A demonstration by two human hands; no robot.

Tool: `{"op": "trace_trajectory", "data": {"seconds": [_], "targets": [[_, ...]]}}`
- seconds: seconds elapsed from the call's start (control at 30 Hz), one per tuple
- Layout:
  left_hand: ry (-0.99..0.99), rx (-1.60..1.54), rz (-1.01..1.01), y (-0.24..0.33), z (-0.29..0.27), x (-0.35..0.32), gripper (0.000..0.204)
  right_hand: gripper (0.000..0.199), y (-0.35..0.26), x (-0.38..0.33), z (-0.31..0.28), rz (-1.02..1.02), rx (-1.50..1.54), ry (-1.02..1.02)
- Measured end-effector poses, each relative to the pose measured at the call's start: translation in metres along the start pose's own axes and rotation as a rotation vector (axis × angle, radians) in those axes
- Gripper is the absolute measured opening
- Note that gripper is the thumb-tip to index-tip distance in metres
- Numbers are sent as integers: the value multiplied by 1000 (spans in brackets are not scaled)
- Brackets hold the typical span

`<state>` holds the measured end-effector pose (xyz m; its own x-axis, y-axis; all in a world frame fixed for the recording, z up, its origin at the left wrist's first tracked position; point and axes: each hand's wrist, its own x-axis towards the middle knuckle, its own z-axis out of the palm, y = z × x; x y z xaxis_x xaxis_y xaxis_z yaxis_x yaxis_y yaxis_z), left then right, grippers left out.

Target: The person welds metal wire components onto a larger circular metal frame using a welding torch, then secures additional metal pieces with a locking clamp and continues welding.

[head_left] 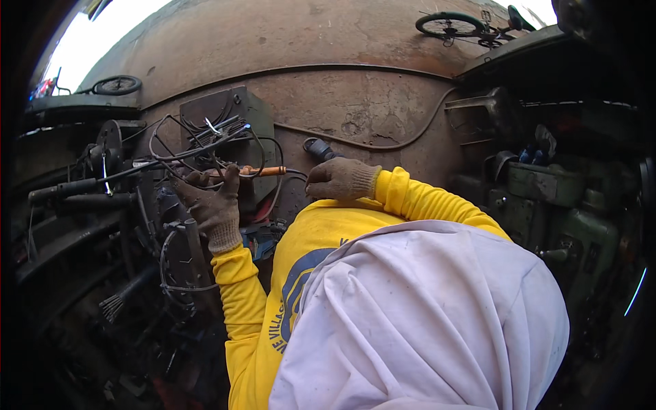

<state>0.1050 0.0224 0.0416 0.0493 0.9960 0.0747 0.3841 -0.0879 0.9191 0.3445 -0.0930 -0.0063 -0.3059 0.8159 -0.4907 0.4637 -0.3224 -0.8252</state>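
Note:
In a brown knit work glove, my left hand is closed around an orange, rod-like handle. The handle points right, and a dark cable trails from that end. Thin black cables loop above and beside the glove. My right hand, gloved the same way, is curled close in front of my yellow shirt. Its fingertips are hidden, so what it holds cannot be made out. Just beyond its knuckles lies a dark cylindrical object with a round end.
A dark green metal box stands past my left hand, with cables and thin rods on top. Metal machinery crowds the left side; green machines stand at right. A thick hose curves over the brown ground. Farther off is a bicycle.

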Motion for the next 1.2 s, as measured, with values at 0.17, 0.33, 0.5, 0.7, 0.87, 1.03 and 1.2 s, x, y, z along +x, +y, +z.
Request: {"op": "trace_trajectory", "data": {"seconds": [0.17,0.33,0.5,0.7,0.87,1.03,1.2], "targets": [[-260,606,6,-6,70,-11,127,58,-26,-33,27,-61,299,447],[-439,1060,802,-73,129,-29,108,56,7,-28,19,191,748,650],[-864,766,336,-12,191,-58,93,48,83,-25,21,284,970,851],[-1195,490,-1,1,276,-79,84,37,189,-35,6,622,773,986],[-1378,509,-73,24,350,-106,90,38,256,-81,-12,650,878,1074],[-1618,579,7,76,449,-155,88,61,346,-168,-47,904,936,1022],[-1672,628,134,129,487,-178,84,66,460,-253,-25,1203,703,1607]]}}
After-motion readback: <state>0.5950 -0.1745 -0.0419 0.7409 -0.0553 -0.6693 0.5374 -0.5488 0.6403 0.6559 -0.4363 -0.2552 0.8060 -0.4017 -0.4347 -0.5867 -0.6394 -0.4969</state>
